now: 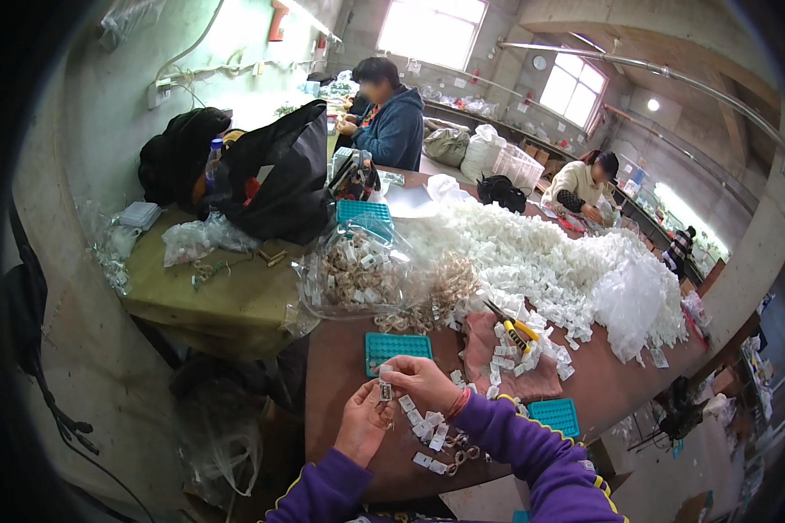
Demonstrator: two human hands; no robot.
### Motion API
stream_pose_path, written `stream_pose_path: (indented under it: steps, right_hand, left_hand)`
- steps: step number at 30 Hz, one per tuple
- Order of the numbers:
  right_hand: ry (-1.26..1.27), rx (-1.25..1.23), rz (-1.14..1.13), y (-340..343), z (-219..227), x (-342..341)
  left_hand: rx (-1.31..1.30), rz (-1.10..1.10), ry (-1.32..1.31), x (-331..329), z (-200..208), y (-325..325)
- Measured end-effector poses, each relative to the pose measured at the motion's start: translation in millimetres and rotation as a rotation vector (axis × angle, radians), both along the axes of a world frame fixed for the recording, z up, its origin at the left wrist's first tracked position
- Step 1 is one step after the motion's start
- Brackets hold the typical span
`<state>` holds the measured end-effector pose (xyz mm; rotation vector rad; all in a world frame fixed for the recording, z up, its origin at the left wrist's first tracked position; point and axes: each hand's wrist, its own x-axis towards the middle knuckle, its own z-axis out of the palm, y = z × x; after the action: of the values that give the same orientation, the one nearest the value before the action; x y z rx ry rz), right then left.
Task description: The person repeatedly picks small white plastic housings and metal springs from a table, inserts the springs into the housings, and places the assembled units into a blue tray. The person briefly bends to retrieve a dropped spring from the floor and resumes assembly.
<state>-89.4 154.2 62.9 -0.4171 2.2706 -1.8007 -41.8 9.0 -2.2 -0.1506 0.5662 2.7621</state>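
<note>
Apparently both hands pinch one small white tagged piece (385,390), upright between them: right hand (423,382) closed above it, left hand (364,423) gripping below, equally near.

Bare tabletop (340,392) lies left of the teal tray (398,348); a white parts heap (541,261) blocks beyond.

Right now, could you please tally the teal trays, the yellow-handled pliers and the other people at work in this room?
Teal trays: 3
Yellow-handled pliers: 1
Other people: 3
Total: 7
</note>
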Motion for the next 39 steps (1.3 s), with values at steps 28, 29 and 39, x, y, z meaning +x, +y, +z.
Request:
stream_pose_path:
  steps: [28,29,39]
  right_hand:
    - [1.162,0.485,0.096,9,-9,14]
    - [1.137,0.471,0.075,9,-8,14]
    - [0.895,0.478,0.110,15,6,26]
  left_hand:
    - [0.161,-0.106,0.056,3,-9,6]
    - [0.151,-0.112,0.097,2,-7,4]
    - [-0.477,0.184,0.202,8,15,11]
